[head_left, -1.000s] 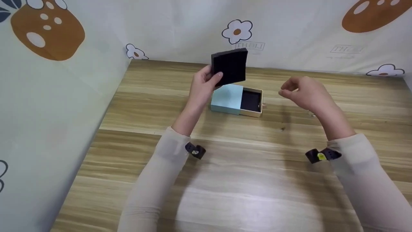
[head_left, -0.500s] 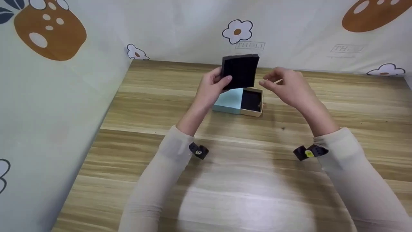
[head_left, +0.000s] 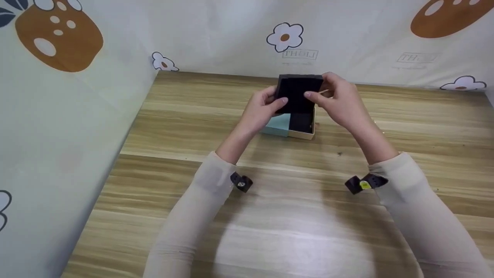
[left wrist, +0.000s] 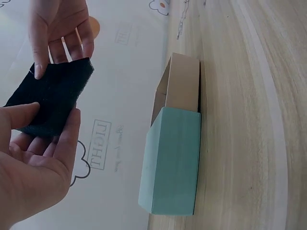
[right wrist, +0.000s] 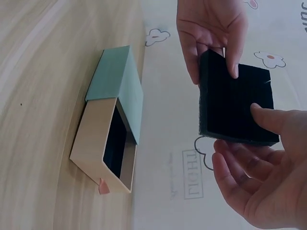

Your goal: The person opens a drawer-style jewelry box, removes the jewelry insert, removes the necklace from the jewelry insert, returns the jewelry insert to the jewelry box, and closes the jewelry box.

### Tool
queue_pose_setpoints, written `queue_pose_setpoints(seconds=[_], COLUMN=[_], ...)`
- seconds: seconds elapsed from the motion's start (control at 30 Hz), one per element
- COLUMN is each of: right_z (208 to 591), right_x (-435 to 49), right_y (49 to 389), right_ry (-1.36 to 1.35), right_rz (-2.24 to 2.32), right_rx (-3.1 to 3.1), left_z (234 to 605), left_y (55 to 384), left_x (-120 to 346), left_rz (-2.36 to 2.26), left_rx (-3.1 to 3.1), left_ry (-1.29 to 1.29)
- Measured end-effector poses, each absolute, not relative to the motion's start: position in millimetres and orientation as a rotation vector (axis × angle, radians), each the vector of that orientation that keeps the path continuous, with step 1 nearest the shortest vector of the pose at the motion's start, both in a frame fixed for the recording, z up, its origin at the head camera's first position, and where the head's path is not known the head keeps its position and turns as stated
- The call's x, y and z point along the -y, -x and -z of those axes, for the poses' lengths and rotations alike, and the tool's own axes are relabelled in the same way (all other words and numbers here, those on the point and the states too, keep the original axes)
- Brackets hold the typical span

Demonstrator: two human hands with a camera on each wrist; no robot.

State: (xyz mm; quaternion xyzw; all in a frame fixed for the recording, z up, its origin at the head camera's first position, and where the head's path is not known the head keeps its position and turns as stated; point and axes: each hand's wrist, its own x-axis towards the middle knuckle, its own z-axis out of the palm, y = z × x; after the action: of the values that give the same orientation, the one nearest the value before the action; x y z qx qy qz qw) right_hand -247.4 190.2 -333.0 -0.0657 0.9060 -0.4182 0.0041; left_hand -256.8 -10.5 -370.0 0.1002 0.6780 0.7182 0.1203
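A square black foam pad (head_left: pixel 297 94) is held up above the table between both hands. My left hand (head_left: pixel 259 110) grips its left edge, thumb on the near face and fingers behind. On the opposite edge, my right hand (head_left: pixel 341 102) pinches it the same way. A small slit shows near one edge of the foam in the right wrist view. Below and behind it lies a drawer-style gift box with a light blue sleeve (left wrist: pixel 175 163). Its beige drawer (right wrist: pixel 93 136) is partly pulled out, with a dark inside and a pink ribbon tab (right wrist: pixel 103 186).
The box rests on a wood-grain table (head_left: pixel 270 216). Behind and to the left hangs a pale cloth (head_left: pixel 216 34) printed with flowers and orange fruit. Something small and clear (left wrist: pixel 182 19) lies on the table past the drawer end, too blurred to name.
My left hand has brought the foam pad right and slightly lower. My right hand has moved left and taken hold of the pad's right edge. The box stays where it was.
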Motion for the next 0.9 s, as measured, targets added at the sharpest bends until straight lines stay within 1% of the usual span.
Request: queue_pose_setpoints(seconds=[0.4, 0.9], right_z=[333, 338], right_x=[-191, -201], right_y=[247, 249], right_ry=[0.202, 0.133], right_rz=[1.37, 1.402], right_rx=[-2.881, -2.889], left_z=[374, 378], left_y=[258, 262], left_x=[13, 18], left_rz=[-2.045, -1.999], left_rx=[-1.991, -2.119], left_ry=[-0.3, -0.306])
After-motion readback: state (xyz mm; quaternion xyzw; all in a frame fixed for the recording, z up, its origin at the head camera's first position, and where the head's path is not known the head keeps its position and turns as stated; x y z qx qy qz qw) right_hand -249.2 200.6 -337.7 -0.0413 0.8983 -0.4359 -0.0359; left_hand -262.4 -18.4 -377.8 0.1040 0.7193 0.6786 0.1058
